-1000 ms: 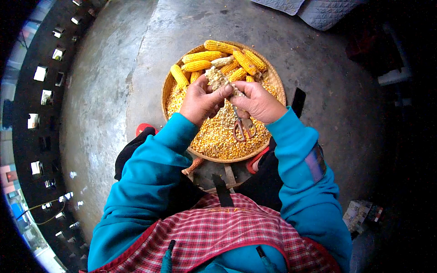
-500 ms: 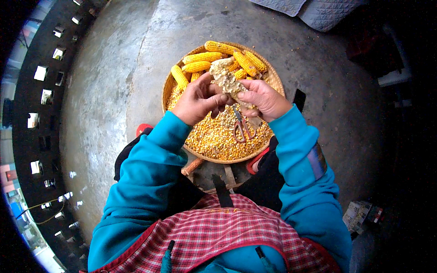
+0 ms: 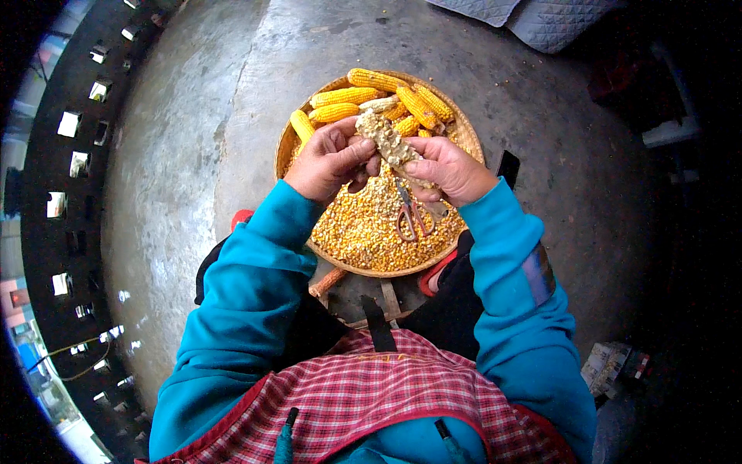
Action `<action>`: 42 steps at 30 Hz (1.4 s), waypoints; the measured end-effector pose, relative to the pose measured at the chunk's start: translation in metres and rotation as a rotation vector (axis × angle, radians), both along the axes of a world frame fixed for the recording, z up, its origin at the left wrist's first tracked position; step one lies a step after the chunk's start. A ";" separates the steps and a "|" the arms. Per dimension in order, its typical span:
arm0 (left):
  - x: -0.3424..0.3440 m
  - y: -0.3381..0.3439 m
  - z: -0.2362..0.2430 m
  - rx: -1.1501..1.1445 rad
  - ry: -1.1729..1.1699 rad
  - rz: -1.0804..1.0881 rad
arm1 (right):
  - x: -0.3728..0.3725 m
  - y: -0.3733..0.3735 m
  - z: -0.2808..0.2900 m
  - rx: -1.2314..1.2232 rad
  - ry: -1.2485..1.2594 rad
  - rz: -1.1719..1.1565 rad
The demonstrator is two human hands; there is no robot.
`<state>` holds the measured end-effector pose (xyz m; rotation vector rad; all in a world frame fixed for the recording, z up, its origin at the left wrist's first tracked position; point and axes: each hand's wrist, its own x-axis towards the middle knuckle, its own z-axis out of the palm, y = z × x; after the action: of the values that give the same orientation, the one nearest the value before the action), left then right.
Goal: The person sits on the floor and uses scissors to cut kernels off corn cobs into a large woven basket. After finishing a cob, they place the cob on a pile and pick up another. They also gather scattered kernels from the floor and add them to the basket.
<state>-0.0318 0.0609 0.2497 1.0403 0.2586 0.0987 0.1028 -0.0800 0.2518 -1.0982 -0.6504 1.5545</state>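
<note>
Right grip (image 3: pixel 456 170): thumb and fingers pinching the near end of a pale, ragged-surfaced, elongated corn cob (image 3: pixel 383 141) | Left grip (image 3: pixel 328 161): curled against the cob's left side; closure cannot be told | Cob: aslant above a round, tan, woven tray (image 3: pixel 468 138) | In tray: yellow-and-cream loose kernels (image 3: pixel 359 236), red-handled metal scissors (image 3: pixel 407 207), elongated yellow ears (image 3: pixel 344 97) toward far rim

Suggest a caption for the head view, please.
Right hand grips a pale corncob, left hand against it, over a woven tray of kernels, corn ears and scissors.
</note>
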 end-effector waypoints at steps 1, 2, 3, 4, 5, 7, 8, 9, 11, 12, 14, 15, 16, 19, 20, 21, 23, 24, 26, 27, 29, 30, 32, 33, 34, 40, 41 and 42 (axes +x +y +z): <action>0.000 0.001 0.001 0.007 -0.021 -0.018 | 0.001 -0.001 0.000 0.021 0.022 -0.002; -0.001 0.002 0.002 0.016 -0.042 -0.035 | 0.001 -0.001 0.001 0.022 0.039 -0.002; -0.002 0.005 0.001 0.026 -0.053 -0.061 | 0.001 -0.002 0.003 0.023 0.055 -0.001; -0.004 0.007 -0.002 0.036 -0.065 -0.088 | 0.001 -0.002 0.004 0.024 0.072 -0.001; -0.005 0.009 -0.003 0.047 -0.077 -0.115 | 0.001 -0.002 0.003 0.032 0.038 -0.035; -0.006 0.005 -0.003 0.099 0.032 -0.059 | 0.001 0.000 0.000 0.048 -0.029 -0.104; -0.006 0.003 -0.004 0.124 0.087 -0.030 | 0.000 0.001 0.000 0.025 -0.157 -0.137; -0.004 0.004 -0.009 0.132 0.113 -0.074 | -0.001 0.002 0.000 0.002 -0.284 -0.171; -0.001 -0.004 -0.016 0.112 0.182 -0.011 | -0.009 0.006 0.002 0.059 -0.570 -0.295; 0.002 -0.010 -0.018 0.101 0.215 0.019 | -0.012 0.007 -0.002 0.102 -0.626 -0.345; 0.006 -0.019 -0.022 0.004 0.193 0.065 | -0.017 0.010 -0.015 0.189 -0.736 -0.443; 0.007 -0.021 -0.028 -0.045 0.164 0.073 | -0.021 0.011 -0.016 0.188 -0.754 -0.439; 0.009 -0.023 -0.030 -0.094 0.135 0.080 | -0.022 0.011 -0.019 0.198 -0.833 -0.439; 0.012 -0.023 -0.030 -0.082 0.107 0.153 | -0.022 0.009 -0.016 0.236 -1.159 -0.448; 0.014 -0.022 -0.031 -0.071 0.098 0.164 | -0.019 0.009 -0.013 0.210 -1.085 -0.452; 0.016 -0.021 -0.033 -0.041 0.105 0.199 | -0.014 0.010 -0.012 0.184 -1.011 -0.455; 0.016 -0.021 -0.035 0.060 0.104 0.177 | -0.009 0.008 -0.004 0.071 -0.812 -0.445; 0.017 -0.021 -0.037 0.110 0.103 0.163 | -0.008 0.007 -0.006 0.059 -0.815 -0.444; 0.018 -0.023 -0.041 0.279 0.086 0.152 | -0.006 0.008 -0.011 0.035 -0.820 -0.443; 0.018 -0.023 -0.044 0.320 0.064 0.140 | -0.005 0.007 -0.010 0.028 -0.887 -0.429; 0.018 -0.025 -0.040 0.446 0.070 0.129 | -0.003 0.007 -0.018 0.084 -0.880 -0.448; 0.017 -0.025 -0.039 0.463 0.067 0.129 | -0.002 0.007 -0.021 0.113 -0.877 -0.457; 0.016 -0.027 -0.037 0.496 0.063 0.130 | -0.003 0.004 -0.017 0.055 -0.861 -0.422; 0.014 -0.027 -0.037 0.509 0.067 0.118 | -0.003 0.003 -0.014 0.026 -0.852 -0.404; 0.013 -0.027 -0.036 0.521 0.072 0.107 | -0.003 0.003 -0.012 -0.006 -0.805 -0.366; 0.010 -0.024 -0.031 0.169 0.095 -0.001 | 0.012 -0.004 0.002 -0.110 -0.491 -0.205; 0.008 -0.024 -0.029 0.031 0.099 -0.008 | 0.015 -0.004 0.004 -0.123 -0.443 -0.200; 0.006 -0.023 -0.029 -0.052 0.118 -0.022 | 0.017 -0.005 0.005 -0.136 -0.396 -0.195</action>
<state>-0.0256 0.0375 0.2207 0.9985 0.3547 0.0109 0.1194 -0.0847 0.2565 -1.5466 -0.6827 1.2377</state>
